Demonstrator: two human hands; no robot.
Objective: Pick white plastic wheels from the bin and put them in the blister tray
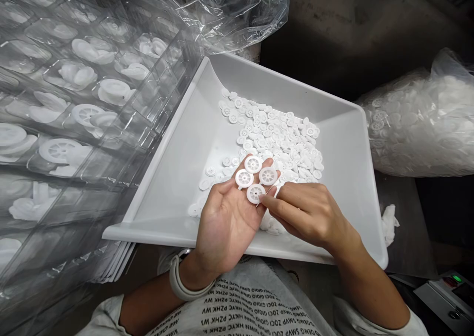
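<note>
As the left hand [225, 217] lies now: palm up, fingers spread flat above the near half of the tray, with four small white spoked plastic discs [253, 164] sitting side by side on the fingers, none stacked.
Right hand [307, 212]: thumb and forefinger pinched on the rim of the nearest of those discs, the other fingers curled in.
Doing it well: by my reading, a level palm and a touch at the rim only, one disc at a time, or the cluster slides off.
Tray: wide white plastic tray [177, 178] on the lap, with a loose heap of matching discs [281, 138] spread across its far right.
Edges: the near rim runs just under both wrists, and a stack of clear plastic blister trays [74, 104] crowds the left rim.
Open room: bare tray floor lies left of the hands, while a clear bag packed with discs [418, 123] lies off to the right, apart.
</note>
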